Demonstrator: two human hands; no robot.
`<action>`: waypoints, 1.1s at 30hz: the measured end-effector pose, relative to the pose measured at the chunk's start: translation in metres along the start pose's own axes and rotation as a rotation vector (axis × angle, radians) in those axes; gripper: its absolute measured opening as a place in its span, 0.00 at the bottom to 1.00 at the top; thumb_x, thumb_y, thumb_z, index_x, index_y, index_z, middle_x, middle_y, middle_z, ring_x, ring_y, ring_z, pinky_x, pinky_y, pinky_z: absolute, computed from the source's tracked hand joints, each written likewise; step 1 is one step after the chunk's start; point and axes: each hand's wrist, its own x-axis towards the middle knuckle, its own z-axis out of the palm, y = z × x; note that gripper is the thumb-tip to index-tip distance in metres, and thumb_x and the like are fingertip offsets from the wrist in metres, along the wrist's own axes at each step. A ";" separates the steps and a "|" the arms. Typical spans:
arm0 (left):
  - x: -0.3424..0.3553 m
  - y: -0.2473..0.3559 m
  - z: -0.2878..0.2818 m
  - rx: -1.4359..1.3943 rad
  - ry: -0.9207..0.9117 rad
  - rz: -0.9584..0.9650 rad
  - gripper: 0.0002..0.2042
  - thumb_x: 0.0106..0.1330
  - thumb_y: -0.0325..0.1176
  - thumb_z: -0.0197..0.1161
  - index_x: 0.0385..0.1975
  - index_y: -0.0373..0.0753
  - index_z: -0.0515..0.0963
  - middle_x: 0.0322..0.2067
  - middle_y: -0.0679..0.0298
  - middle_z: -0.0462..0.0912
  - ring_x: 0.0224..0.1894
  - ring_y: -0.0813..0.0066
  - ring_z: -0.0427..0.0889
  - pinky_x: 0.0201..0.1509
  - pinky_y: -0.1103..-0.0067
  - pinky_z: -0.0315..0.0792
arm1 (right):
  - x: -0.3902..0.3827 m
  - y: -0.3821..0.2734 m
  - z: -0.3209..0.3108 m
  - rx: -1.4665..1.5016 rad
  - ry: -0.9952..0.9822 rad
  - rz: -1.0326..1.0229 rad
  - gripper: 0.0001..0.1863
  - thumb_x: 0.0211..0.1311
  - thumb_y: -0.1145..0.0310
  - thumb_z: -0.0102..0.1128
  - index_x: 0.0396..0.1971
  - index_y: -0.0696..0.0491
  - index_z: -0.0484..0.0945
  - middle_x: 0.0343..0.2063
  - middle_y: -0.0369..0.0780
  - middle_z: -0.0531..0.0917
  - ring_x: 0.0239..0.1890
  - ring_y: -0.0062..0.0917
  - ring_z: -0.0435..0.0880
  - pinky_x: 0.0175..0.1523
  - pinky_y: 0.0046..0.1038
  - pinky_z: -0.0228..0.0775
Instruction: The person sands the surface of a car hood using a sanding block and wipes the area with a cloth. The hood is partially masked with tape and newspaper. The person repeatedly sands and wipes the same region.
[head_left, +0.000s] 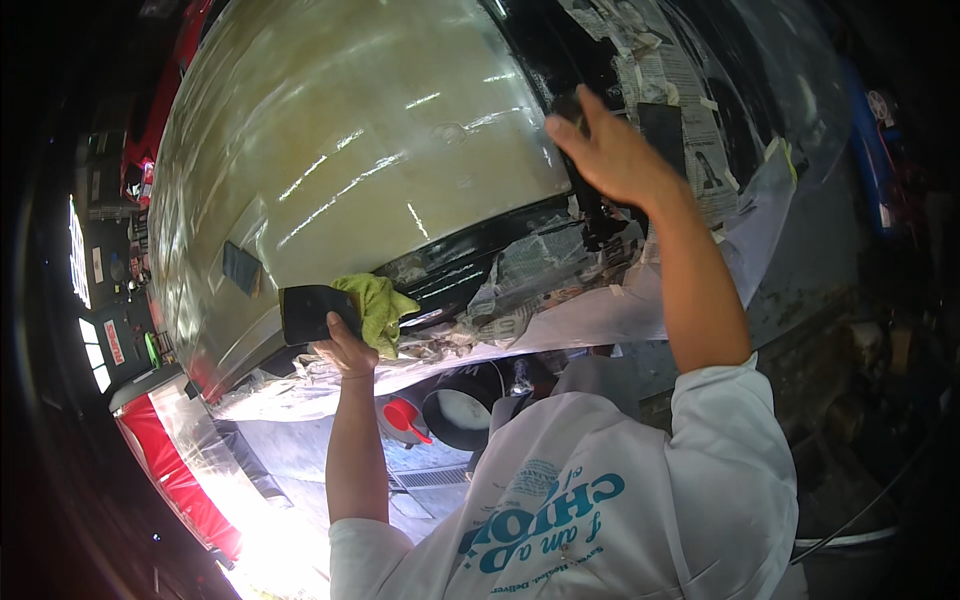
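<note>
A black sheet that looks like sandpaper (pixel 312 313) is pinched in my left hand (pixel 347 350), thumb across its lower edge, over the near left edge of a glossy, pale car panel (pixel 370 150). A crumpled green cloth (pixel 378 308) lies against that hand's right side. My right hand (pixel 622 155) reaches over the black strip along the panel's right side. Its thumb and a finger stand around something dark (pixel 568 110), whose kind I cannot make out against the black. A smaller dark piece of sandpaper (pixel 241 268) rests on the panel at the left.
Newspaper masking (pixel 690 130) and clear plastic sheeting (pixel 590 312) cover the panel's right and near borders. Below stand a black bucket (pixel 436 432) with whitish liquid and a red dipper (pixel 402 413). A floor grate (pixel 430 478) lies nearby. Red sheeting (pixel 180 470) hangs at the lower left.
</note>
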 end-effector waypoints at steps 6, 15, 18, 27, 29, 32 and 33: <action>0.001 0.000 -0.001 -0.004 -0.011 0.001 0.23 0.78 0.44 0.53 0.51 0.26 0.78 0.45 0.48 0.84 0.46 0.53 0.82 0.52 0.62 0.74 | -0.036 0.007 0.022 0.087 0.009 -0.068 0.30 0.75 0.56 0.61 0.62 0.69 0.77 0.42 0.64 0.86 0.45 0.50 0.90 0.54 0.42 0.81; -0.002 -0.038 -0.021 0.183 -0.113 0.233 0.20 0.79 0.38 0.51 0.60 0.28 0.72 0.55 0.48 0.78 0.55 0.55 0.78 0.63 0.60 0.71 | -0.023 0.014 0.017 0.205 -0.062 0.004 0.31 0.73 0.56 0.65 0.62 0.67 0.78 0.15 0.50 0.82 0.16 0.26 0.84 0.31 0.31 0.76; -0.002 -0.046 -0.025 0.305 -0.109 0.405 0.20 0.81 0.40 0.50 0.60 0.27 0.72 0.56 0.52 0.78 0.58 0.61 0.78 0.66 0.64 0.72 | -0.017 0.004 0.008 0.188 -0.121 0.060 0.30 0.73 0.56 0.65 0.61 0.68 0.79 0.26 0.56 0.86 0.25 0.35 0.89 0.41 0.35 0.80; -0.001 -0.053 -0.037 0.566 -0.254 0.655 0.26 0.78 0.30 0.47 0.74 0.31 0.58 0.59 0.33 0.71 0.55 0.34 0.73 0.61 0.44 0.65 | 0.012 -0.005 -0.005 0.142 -0.190 0.049 0.28 0.72 0.57 0.66 0.58 0.69 0.81 0.41 0.63 0.87 0.39 0.45 0.92 0.51 0.39 0.83; -0.002 -0.051 -0.035 0.404 -0.234 0.490 0.26 0.79 0.31 0.47 0.74 0.30 0.57 0.57 0.35 0.72 0.54 0.35 0.74 0.61 0.47 0.66 | 0.017 -0.005 -0.002 0.127 -0.162 0.033 0.28 0.72 0.58 0.66 0.57 0.69 0.81 0.44 0.64 0.87 0.43 0.48 0.92 0.53 0.39 0.83; -0.004 -0.049 -0.030 0.015 -0.178 0.087 0.25 0.79 0.32 0.48 0.73 0.29 0.59 0.53 0.38 0.75 0.52 0.39 0.75 0.60 0.51 0.69 | 0.029 0.004 0.011 0.097 -0.024 -0.085 0.28 0.72 0.58 0.66 0.57 0.70 0.81 0.47 0.64 0.86 0.49 0.51 0.90 0.57 0.39 0.82; -0.006 -0.047 -0.026 0.003 -0.157 0.078 0.24 0.79 0.33 0.48 0.70 0.28 0.62 0.51 0.40 0.76 0.52 0.41 0.76 0.59 0.53 0.70 | 0.034 0.004 0.012 0.100 -0.022 -0.096 0.28 0.72 0.58 0.66 0.57 0.70 0.81 0.47 0.64 0.85 0.50 0.52 0.89 0.58 0.39 0.81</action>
